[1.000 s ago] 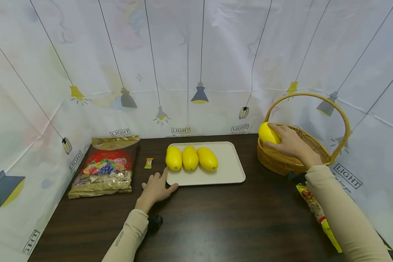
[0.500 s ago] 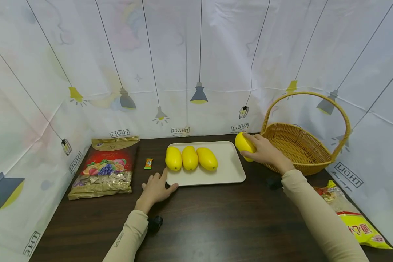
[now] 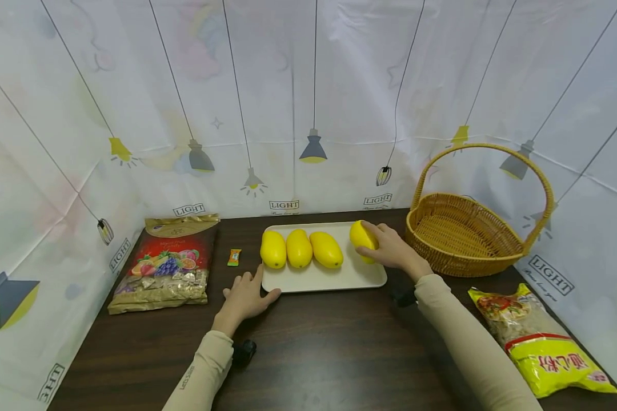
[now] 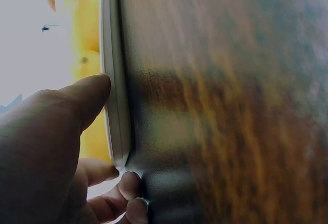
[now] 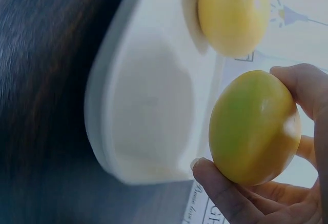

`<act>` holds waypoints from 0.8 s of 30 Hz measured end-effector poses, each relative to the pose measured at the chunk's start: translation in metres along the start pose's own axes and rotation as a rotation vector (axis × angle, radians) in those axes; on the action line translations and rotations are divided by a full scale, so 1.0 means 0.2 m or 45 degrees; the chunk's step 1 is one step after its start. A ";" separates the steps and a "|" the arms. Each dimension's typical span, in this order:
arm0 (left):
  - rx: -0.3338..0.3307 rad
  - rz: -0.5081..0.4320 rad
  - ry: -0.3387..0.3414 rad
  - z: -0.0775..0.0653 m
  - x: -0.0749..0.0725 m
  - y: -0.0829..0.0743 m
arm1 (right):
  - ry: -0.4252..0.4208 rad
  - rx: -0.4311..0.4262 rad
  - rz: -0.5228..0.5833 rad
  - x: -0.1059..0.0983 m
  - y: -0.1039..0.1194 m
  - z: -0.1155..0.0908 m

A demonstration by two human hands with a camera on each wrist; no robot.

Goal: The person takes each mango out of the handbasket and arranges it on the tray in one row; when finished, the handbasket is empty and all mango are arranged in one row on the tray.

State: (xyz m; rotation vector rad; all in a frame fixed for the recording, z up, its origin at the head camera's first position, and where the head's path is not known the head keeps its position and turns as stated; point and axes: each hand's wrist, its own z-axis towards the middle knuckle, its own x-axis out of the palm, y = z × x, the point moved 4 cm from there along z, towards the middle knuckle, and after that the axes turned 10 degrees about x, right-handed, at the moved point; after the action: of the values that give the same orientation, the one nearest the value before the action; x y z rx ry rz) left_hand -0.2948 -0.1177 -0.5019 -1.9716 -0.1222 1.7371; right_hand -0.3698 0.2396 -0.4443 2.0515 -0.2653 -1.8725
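Yellow mango (image 3: 362, 240), smooth, greenish tinge underneath, gripped in right hand (image 3: 391, 249) over tray's (image 3: 339, 278) right end, prob. not yet touching; three mangoes (image 3: 299, 249) beside.

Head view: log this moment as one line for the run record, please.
right hand: grips fourth mango over tray | left hand: steadies tray corner | three mangoes on tray | basket: no fruit seen

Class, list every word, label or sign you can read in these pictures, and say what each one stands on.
"LIGHT": printed several times on the white backdrop cloth.
Red fruit-picture bag: lettering too small to read.
Small orange packet: print too small to read.
Yellow bag: red characters, blurred, not readable.
Left sleeve: small print, unreadable.
Mangoes, tray and basket: no text.
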 end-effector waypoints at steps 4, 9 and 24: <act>-0.001 0.003 0.003 0.00 0.00 0.00 | 0.010 0.013 0.024 0.04 0.01 0.01; 0.001 0.002 -0.001 0.00 0.00 0.00 | -0.003 0.036 0.024 0.07 0.00 0.03; -0.002 0.020 -0.001 0.01 0.00 0.00 | -0.007 0.080 0.001 0.14 0.04 0.06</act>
State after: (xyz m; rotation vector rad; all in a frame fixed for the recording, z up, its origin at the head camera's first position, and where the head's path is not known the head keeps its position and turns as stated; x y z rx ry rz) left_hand -0.2958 -0.1171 -0.5026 -1.9783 -0.1090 1.7478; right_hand -0.3781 0.2209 -0.4693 2.0866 -0.3297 -1.8928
